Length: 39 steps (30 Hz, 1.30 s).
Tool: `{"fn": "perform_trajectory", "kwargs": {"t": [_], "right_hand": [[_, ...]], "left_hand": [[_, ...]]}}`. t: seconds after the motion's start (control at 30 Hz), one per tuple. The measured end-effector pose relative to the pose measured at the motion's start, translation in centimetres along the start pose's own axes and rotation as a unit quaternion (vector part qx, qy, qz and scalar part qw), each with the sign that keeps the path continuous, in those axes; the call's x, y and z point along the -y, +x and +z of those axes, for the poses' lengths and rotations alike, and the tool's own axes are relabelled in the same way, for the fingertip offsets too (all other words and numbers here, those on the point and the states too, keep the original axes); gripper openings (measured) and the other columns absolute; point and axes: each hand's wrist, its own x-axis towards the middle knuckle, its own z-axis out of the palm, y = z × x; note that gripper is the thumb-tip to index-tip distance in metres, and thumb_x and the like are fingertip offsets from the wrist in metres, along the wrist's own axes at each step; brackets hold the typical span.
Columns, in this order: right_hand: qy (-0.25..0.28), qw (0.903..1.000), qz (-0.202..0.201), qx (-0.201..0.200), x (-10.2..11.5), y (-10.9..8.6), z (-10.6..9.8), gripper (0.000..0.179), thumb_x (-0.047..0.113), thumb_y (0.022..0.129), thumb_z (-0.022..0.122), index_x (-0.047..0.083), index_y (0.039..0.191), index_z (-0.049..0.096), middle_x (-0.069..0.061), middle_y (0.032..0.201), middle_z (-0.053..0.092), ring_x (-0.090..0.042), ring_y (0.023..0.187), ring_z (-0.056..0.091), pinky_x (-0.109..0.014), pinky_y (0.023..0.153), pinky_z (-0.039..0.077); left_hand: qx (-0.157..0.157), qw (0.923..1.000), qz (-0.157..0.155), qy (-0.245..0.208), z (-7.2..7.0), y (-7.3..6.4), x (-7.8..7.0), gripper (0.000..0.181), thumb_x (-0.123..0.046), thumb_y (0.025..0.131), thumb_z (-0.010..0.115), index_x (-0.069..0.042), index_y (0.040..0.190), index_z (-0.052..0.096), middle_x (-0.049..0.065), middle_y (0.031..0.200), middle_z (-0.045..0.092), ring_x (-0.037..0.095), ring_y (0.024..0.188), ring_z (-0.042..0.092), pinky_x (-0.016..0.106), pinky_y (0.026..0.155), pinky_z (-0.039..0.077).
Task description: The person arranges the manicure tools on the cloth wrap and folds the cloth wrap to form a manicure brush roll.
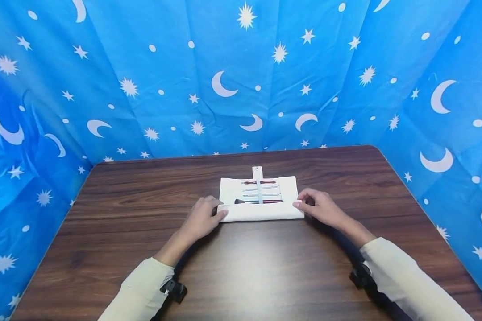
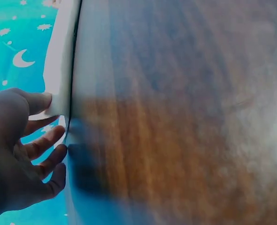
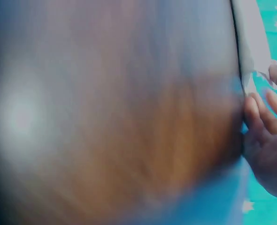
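Observation:
A white roll-up case (image 1: 261, 213) lies on the table with its near edge folded over toward the middle. Slim tools sit across its inside under a pale band (image 1: 259, 191): a red-handled tool (image 1: 261, 182), thin silver tools (image 1: 262, 194) and a dark-tipped brush (image 1: 239, 201). My left hand (image 1: 202, 216) pinches the fold's left end, thumb on the near side. At the right end, my right hand (image 1: 321, 207) pinches the same fold between thumb and fingers. Both wrist views show only the outside of the white case (image 2: 63, 51), its tools hidden.
A dark wood-grain table (image 1: 144, 187) carries the case near its far half. Beyond the case, a closure tab (image 1: 257, 171) with a snap sticks out. A blue curtain (image 1: 241, 89) with moons and stars surrounds the table's far edge and sides.

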Motion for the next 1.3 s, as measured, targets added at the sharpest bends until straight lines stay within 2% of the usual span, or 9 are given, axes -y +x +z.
{"fn": "perform_trajectory", "kwargs": {"t": [0.13,0.3,0.47,0.6,0.87,1.0,1.07,1.17,1.3], "right_hand": [[0.012,0.9958,-0.045,-0.079,-0.5,-0.5,0.8,0.018,0.015,0.087,0.080,0.007,0.099,0.070,-0.006,0.086,0.068,-0.004,0.067,0.055,-0.020,0.060,0.047],[-0.031,0.9806,-0.145,-0.128,-1.1,-0.7,1.1,0.017,0.005,0.081,0.082,0.006,0.098,0.079,-0.007,0.094,0.078,-0.015,0.084,0.072,-0.026,0.076,0.058],[-0.135,0.9807,-0.138,-0.034,-1.4,-1.2,0.4,0.032,0.024,0.089,0.078,0.011,0.119,0.076,-0.007,0.128,0.073,-0.032,0.125,0.064,-0.057,0.102,0.049],[-0.186,0.9745,-0.116,0.049,-1.5,-0.9,-0.1,0.051,0.046,0.091,0.073,0.017,0.132,0.069,-0.003,0.149,0.059,-0.035,0.144,0.046,-0.067,0.111,0.037],[-0.209,0.9683,-0.127,0.051,-1.6,-0.5,-0.3,0.046,0.039,0.089,0.072,0.017,0.130,0.070,-0.001,0.148,0.060,-0.033,0.140,0.050,-0.063,0.112,0.034],[-0.176,0.9788,-0.098,0.040,-1.6,-0.6,-0.3,0.046,0.036,0.094,0.067,0.016,0.136,0.066,-0.008,0.141,0.065,-0.035,0.134,0.052,-0.065,0.110,0.033],[-0.139,0.9871,-0.073,0.028,-1.6,-0.6,-0.4,0.042,0.033,0.097,0.064,0.013,0.134,0.067,-0.013,0.134,0.067,-0.037,0.129,0.054,-0.065,0.108,0.034],[-0.083,0.9953,-0.049,0.004,-1.2,-0.2,-0.5,0.026,0.028,0.101,0.060,0.008,0.106,0.075,-0.015,0.107,0.070,-0.032,0.110,0.059,-0.054,0.097,0.041],[-0.027,0.9995,-0.014,-0.010,-0.4,0.9,-0.7,0.036,0.030,0.106,0.052,0.008,0.078,0.059,-0.004,0.071,0.058,-0.018,0.073,0.055,-0.033,0.074,0.041]], "left_hand": [[-0.005,0.9995,0.011,0.030,0.0,-0.3,0.0,0.033,-0.032,0.096,0.070,-0.019,0.126,0.072,0.004,0.122,0.073,0.025,0.113,0.066,0.049,0.092,0.055],[-0.007,0.9959,0.058,0.069,-0.1,-0.6,0.3,0.027,-0.032,0.098,0.068,-0.022,0.122,0.075,0.004,0.128,0.073,0.027,0.122,0.066,0.052,0.096,0.055],[0.039,0.9929,0.095,0.059,-0.3,-0.5,1.2,0.034,-0.036,0.099,0.064,-0.019,0.128,0.072,0.007,0.142,0.064,0.030,0.134,0.057,0.055,0.110,0.045],[0.071,0.9916,0.099,0.043,-0.7,-0.3,2.3,0.045,-0.040,0.092,0.073,-0.022,0.133,0.067,0.005,0.152,0.054,0.032,0.144,0.046,0.063,0.115,0.035],[0.096,0.9907,0.096,0.010,-0.6,0.5,2.6,0.039,-0.035,0.095,0.068,-0.023,0.132,0.068,0.007,0.161,0.043,0.040,0.156,0.026,0.070,0.119,0.024],[0.092,0.9919,0.082,-0.031,-0.5,0.7,2.4,0.037,-0.031,0.101,0.059,-0.013,0.133,0.067,0.010,0.158,0.047,0.042,0.155,0.026,0.069,0.121,0.020],[0.074,0.9927,0.076,-0.058,-0.4,0.9,2.3,0.037,-0.030,0.103,0.057,-0.008,0.131,0.067,0.014,0.150,0.056,0.042,0.149,0.038,0.065,0.119,0.028],[0.038,0.9930,0.062,-0.093,-0.5,1.3,2.0,0.031,-0.029,0.105,0.054,-0.006,0.119,0.069,0.013,0.109,0.072,0.032,0.106,0.067,0.048,0.095,0.052],[-0.007,0.9957,0.042,-0.082,-0.8,2.2,1.4,0.025,-0.030,0.106,0.051,-0.012,0.090,0.061,0.001,0.066,0.047,0.016,0.058,0.043,0.030,0.057,0.037]]}}
